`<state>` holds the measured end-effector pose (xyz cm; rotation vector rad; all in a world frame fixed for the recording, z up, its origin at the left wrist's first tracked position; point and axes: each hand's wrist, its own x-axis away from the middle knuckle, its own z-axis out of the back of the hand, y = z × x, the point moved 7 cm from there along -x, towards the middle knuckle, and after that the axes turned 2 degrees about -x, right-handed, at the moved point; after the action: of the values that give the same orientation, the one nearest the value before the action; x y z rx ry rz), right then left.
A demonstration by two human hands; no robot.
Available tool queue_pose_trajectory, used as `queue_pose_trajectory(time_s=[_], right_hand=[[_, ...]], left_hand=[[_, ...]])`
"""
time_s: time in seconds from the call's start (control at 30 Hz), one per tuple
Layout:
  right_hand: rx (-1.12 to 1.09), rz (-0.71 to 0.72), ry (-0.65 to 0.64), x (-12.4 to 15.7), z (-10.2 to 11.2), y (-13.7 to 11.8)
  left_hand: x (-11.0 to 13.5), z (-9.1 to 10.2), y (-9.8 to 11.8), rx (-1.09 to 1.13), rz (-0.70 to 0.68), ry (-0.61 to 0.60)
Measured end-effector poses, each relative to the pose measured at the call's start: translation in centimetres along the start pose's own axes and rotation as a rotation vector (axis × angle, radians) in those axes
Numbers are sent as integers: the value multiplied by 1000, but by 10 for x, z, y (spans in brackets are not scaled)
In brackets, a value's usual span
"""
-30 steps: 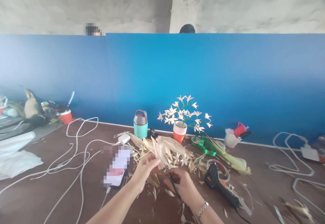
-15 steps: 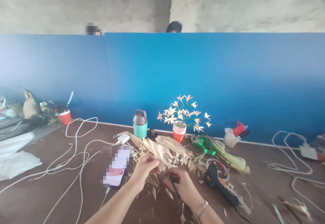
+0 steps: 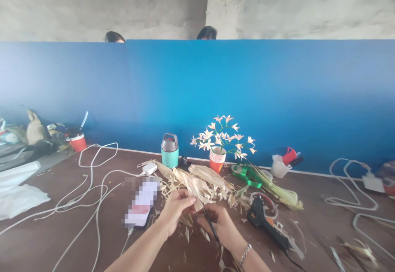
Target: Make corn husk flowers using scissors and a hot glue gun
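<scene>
Both hands busy: left hand (image 3: 177, 207) fingers pinch the husk (image 3: 198, 203); right hand (image 3: 222, 224) fingers clamp a dark tool (image 3: 211, 225) slanting far-left toward it.

Craft wkshp; glue gun (image 3: 268, 227) & pale scraps (image 3: 216, 190) on table (image 3: 31, 247); blue partition (image 3: 216, 87), bare concrete wall (image 3: 92, 4) behind.

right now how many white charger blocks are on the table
2 in view: one white charger block lies just beyond the phone, and a second white block is at the far right. Others could be hidden behind the clutter.
</scene>
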<state>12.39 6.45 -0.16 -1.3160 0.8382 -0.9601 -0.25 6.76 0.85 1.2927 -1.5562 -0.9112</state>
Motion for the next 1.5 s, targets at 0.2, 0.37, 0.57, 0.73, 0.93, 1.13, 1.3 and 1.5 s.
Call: queue_pose_trajectory(time_s=[0.2,0.37,0.57,0.73,0.93,1.13,1.3,1.5], right_hand=[[-34,-1,-4,-2,0,5],[-57,27,-8,-3,-1,4],[-63,3,-2,-3,-3,1],[-56,31,-21,-5,-4,1],[-28,46,-36,-5,-4,5],[-18,65,-29,-4,-4,0],[-8,63,-14,-4,-3,-3],[-2,77,-22,-4,-3,-1]], left_hand=[[2,-3,-1,4,7,-14],[6,-6,0,-13,13,-35],[5,-5,-3,-7,27,-21],[2,-5,-6,-5,32,-22],[1,-3,-8,1,41,-16],[1,-4,-8,9,37,-33],[2,-7,-9,29,63,-63],[-1,-4,-11,46,52,-55]])
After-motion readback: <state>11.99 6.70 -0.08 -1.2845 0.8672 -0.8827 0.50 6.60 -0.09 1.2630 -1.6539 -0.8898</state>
